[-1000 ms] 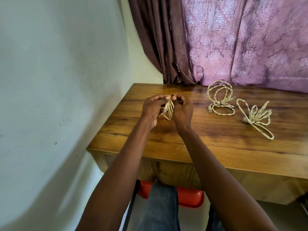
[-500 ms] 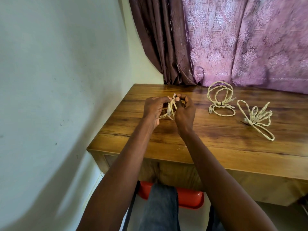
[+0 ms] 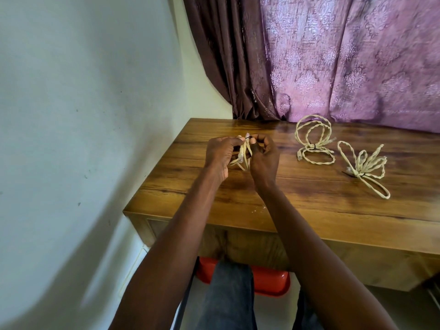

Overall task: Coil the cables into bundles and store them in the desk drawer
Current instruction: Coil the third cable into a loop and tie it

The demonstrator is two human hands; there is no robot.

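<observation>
Above the left part of the wooden desk (image 3: 309, 206), both hands hold a small cream twisted cable bundle (image 3: 243, 156). My left hand (image 3: 220, 154) grips its folded loops. My right hand (image 3: 264, 158) pinches a thin black tie (image 3: 248, 138) at the bundle's top. Two more cream cable bundles lie on the desk to the right, each bound with a black tie: a round coiled one (image 3: 313, 145) and a splayed one (image 3: 365, 167) with a long loop. The desk's front panel (image 3: 357, 263) is in shadow; I cannot make out a drawer there.
A pale wall stands close on the left. A purple patterned curtain (image 3: 345, 55) hangs behind the desk. A red chair seat (image 3: 269, 282) and my legs show under the desk's front edge.
The bundle has turned more upright between my hands. My right hand's fingers have shifted to the bundle's top. The two bundles on the desk have not moved.
</observation>
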